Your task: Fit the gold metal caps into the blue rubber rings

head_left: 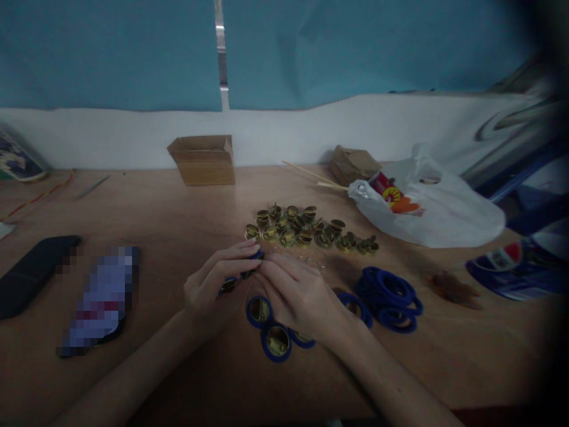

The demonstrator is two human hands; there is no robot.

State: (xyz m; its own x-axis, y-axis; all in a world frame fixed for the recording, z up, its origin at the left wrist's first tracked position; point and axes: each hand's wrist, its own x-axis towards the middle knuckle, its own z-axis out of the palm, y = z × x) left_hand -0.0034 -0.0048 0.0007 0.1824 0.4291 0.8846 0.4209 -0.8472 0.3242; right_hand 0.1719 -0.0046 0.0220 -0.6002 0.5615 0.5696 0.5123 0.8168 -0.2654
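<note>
"Where are our hands?"

"In the middle of the wooden table (pixel 178 207), close together. Our left hand (pixel 207 290) has its fingers nearly closed on a small blue-edged piece (pixel 256 256), mostly covered by the fingertips. Our right hand (pixel 302 293) bunches its fingers against the piece's right side; its thumb is hidden, so we cannot tell whether it pinches too."

"What lies just beside them?"

"Under our left fingers we see a blue ring with a brass centre (pixel 228 285); we cannot tell if it is held or resting. Between and below our hands lie more brass discs in blue rings (pixel 276 342), one partly covered by our right wrist."

"And farther out?"

"Just beyond our fingertips stands a cluster of brass pieces (pixel 296 228). To the right of our right hand is a heap of blue rings (pixel 391 290), some overlapping. Near it are a brown crumpled thing (pixel 453 289) and a white plastic bag (pixel 448 207). Well to the left lie a dark flat case (pixel 35 273) and a phone (pixel 100 302) with a blurred screen. An open cardboard box (pixel 207 169) stands at the back, against the wall (pixel 275 136)."
</note>
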